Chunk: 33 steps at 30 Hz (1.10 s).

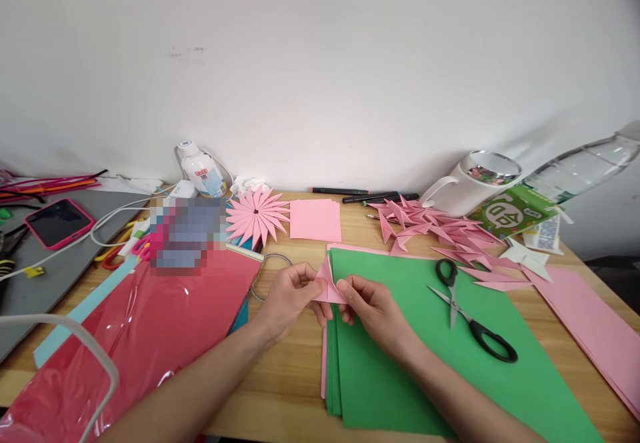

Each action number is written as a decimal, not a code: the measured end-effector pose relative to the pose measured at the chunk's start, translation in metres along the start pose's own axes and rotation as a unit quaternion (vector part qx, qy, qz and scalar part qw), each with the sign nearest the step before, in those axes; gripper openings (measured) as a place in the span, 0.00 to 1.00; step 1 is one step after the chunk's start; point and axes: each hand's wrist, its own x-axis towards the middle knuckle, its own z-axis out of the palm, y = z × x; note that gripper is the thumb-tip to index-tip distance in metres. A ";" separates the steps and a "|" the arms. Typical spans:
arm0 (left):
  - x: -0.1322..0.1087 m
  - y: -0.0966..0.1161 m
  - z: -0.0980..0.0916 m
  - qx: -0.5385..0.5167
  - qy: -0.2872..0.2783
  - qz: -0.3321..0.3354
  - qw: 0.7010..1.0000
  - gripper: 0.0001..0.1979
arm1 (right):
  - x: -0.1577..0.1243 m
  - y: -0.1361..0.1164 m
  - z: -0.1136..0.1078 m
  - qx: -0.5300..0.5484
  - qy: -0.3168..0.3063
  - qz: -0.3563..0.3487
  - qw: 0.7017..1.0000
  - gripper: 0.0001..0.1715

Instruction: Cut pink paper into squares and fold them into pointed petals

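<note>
A small piece of folded pink paper (326, 285) is pinched between my two hands, above the left edge of a stack of green paper (395, 356). My left hand (295, 293) grips its left side with thumb and fingers. On its right corner, my right hand (367, 303) has the thumb closed against the fingers. Behind them lies a stack of pink square sheets (315, 220), with a pink folded-paper star (257, 213) to its left. Many loose folded pink pieces (450, 229) are heaped at the right back. Black-handled scissors (454, 306) rest partly open on the green paper.
A white mug (473, 183), a green packet (517, 211) and a clear bottle (585, 163) stand or lean at back right. Left are a red plastic-wrapped pack (165, 323), a phone (59, 223), cables and a white bottle (203, 169). Pens (375, 196) lie along the wall.
</note>
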 end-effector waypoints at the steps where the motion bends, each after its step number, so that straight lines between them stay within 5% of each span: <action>1: 0.000 0.000 0.000 0.001 -0.002 -0.001 1.000 0.17 | 0.000 0.000 0.000 0.000 0.007 0.000 1.000 0.31; 21: 0.000 -0.005 -0.002 0.061 -0.057 -0.027 0.996 0.18 | 0.000 0.003 0.001 0.045 0.034 -0.055 0.997 0.23; 27: 0.003 -0.007 -0.006 -0.033 -0.112 -0.083 0.990 0.25 | 0.001 0.003 -0.002 0.030 0.057 -0.049 0.997 0.24; 33: 0.002 -0.008 -0.006 -0.043 -0.127 -0.100 0.986 0.19 | 0.001 0.000 -0.004 0.020 0.050 -0.043 0.998 0.25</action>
